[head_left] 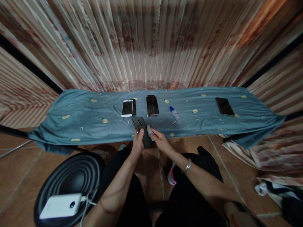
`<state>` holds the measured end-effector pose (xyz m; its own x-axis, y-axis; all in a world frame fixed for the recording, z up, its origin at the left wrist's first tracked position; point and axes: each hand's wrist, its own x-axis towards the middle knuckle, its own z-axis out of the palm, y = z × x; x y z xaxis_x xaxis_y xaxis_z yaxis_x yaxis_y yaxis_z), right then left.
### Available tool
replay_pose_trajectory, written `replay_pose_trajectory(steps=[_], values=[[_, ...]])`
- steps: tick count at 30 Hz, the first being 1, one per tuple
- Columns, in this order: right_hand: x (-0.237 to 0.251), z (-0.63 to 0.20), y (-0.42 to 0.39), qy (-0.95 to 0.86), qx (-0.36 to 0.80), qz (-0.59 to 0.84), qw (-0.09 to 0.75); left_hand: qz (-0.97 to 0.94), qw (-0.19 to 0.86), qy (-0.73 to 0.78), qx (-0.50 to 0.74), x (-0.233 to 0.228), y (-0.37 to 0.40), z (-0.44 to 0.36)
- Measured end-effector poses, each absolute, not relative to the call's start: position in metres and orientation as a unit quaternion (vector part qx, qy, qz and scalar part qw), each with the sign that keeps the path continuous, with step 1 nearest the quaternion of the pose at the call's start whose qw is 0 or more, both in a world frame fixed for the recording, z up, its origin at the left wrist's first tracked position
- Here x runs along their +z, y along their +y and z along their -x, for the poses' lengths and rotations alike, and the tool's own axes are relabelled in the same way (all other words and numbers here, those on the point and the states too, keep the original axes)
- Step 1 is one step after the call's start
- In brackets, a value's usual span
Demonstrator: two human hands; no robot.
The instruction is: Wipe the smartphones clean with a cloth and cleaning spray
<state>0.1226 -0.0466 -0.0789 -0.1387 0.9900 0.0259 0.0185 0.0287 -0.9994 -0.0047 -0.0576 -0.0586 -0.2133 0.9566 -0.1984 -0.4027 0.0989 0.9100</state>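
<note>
Phone check | your left hand (138,143) grips dark slab phone (141,132) at table (78,123) near edge, long axis running away from you | right hand (159,139) pinches small pale cloth (149,130) against its right side, touching.

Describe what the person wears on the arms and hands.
Both forearms are bare, with no sleeves and no gloves. The left hand shows no jewellery that I can see. The right hand has a silver bracelet around its wrist.
</note>
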Motion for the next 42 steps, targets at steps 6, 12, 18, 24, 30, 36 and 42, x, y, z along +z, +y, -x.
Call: replay_pose_trajectory(steps=[6, 12, 18, 24, 30, 36, 42], values=[[-0.079, -0.119, -0.052, -0.537, 0.537, 0.460, 0.460, -0.232, 0.604, 0.441, 0.622, -0.054, -0.060, 0.003], [-0.078, -0.118, -0.055, -0.521, 0.563, 0.455, 0.452, -0.194, 0.630, 0.435, 0.613, -0.054, -0.059, 0.005], [-0.071, -0.116, -0.068, -0.537, 0.550, 0.457, 0.448, -0.150, 0.651, 0.420, 0.614, -0.046, -0.059, 0.010], [-0.061, -0.117, -0.092, -0.621, 0.498, 0.456, 0.397, -0.147, 0.659, 0.422, 0.606, -0.039, -0.056, 0.021], [-0.055, -0.126, -0.099, -0.793, 0.296, 0.419, 0.328, -0.127, 0.664, 0.418, 0.607, -0.034, -0.054, 0.026], [-0.043, -0.133, -0.092, -0.872, 0.085, 0.390, 0.282, -0.120, 0.674, 0.421, 0.596, -0.033, -0.052, 0.024], [-0.040, -0.124, -0.092, -0.879, 0.083, 0.354, 0.309, -0.115, 0.691, 0.421, 0.576, -0.038, -0.056, 0.022]])
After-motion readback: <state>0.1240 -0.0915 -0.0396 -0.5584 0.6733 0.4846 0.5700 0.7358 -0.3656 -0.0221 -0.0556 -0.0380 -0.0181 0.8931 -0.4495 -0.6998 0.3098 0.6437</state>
